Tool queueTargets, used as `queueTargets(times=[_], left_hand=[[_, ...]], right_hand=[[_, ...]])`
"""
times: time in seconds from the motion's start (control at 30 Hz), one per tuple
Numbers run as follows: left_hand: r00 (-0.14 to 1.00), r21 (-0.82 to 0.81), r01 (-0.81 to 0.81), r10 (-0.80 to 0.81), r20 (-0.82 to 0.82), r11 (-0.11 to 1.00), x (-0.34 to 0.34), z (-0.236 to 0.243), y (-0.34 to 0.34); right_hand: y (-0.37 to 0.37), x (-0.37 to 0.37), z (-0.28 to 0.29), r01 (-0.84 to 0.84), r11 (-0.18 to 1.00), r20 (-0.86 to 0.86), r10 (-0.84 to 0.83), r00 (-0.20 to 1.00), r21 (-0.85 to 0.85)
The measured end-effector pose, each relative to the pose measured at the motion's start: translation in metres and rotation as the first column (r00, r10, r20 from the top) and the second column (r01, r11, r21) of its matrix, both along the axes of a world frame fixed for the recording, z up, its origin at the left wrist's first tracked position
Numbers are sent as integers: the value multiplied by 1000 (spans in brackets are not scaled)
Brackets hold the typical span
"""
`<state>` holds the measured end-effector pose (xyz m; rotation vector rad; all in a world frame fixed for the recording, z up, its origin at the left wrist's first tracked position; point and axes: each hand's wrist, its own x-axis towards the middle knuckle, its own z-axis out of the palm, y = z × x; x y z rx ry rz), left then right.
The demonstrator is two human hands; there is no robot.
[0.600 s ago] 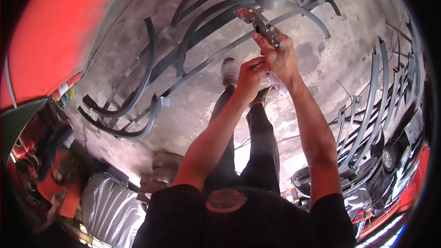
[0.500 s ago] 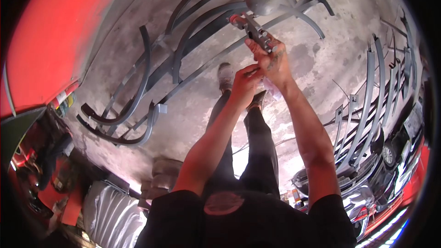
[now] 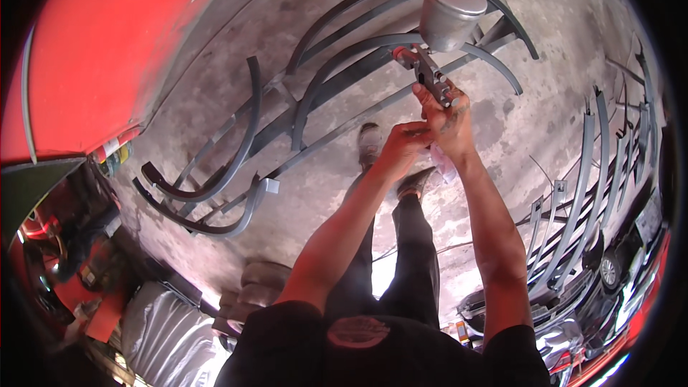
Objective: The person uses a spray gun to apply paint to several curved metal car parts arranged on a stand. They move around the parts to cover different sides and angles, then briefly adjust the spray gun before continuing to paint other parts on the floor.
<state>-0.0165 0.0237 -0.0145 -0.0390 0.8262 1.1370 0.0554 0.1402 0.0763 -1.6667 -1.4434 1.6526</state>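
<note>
My right hand (image 3: 448, 118) grips a metal spray gun (image 3: 430, 77) with a silver cup (image 3: 448, 11) on top and a red-tinted round front end (image 3: 401, 57). My left hand (image 3: 410, 142) is closed just below, fingers against the right hand's lower side; what they hold is hidden. A pale, crumpled plastic or cloth piece (image 3: 443, 165) hangs under both hands. Below the gun, curved dark-grey metal frames (image 3: 244, 136) lie on the stained concrete floor (image 3: 502, 136); my shoes (image 3: 370, 140) stand on it.
A large red panel (image 3: 86, 50) fills the upper left. Long grey metal rails (image 3: 580, 172) lie in rows at the right, beside a car (image 3: 609, 269). A silver crumpled cover (image 3: 158, 326), stacked tyres (image 3: 261, 279) and cluttered red and dark items are at the lower left.
The whole view has shifted, so the floor frames, gun and hands now sit lower and further right. Both hands keep the same grip and arrangement.
</note>
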Motion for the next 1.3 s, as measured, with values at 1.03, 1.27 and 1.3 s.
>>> queueTargets(times=[1.03, 1.27, 1.3], left_hand=[[291, 452, 429, 354, -889, 782, -65, 104, 94], [303, 417, 527, 294, -906, 741, -74, 107, 92], [303, 421, 515, 301, -904, 747, -75, 109, 91]], right_hand=[[-5, 15, 0, -85, 990, -8, 87, 996, 113], [-7, 16, 7, -135, 990, -46, 137, 990, 44], [-7, 15, 6, -145, 988, -49, 148, 988, 56]])
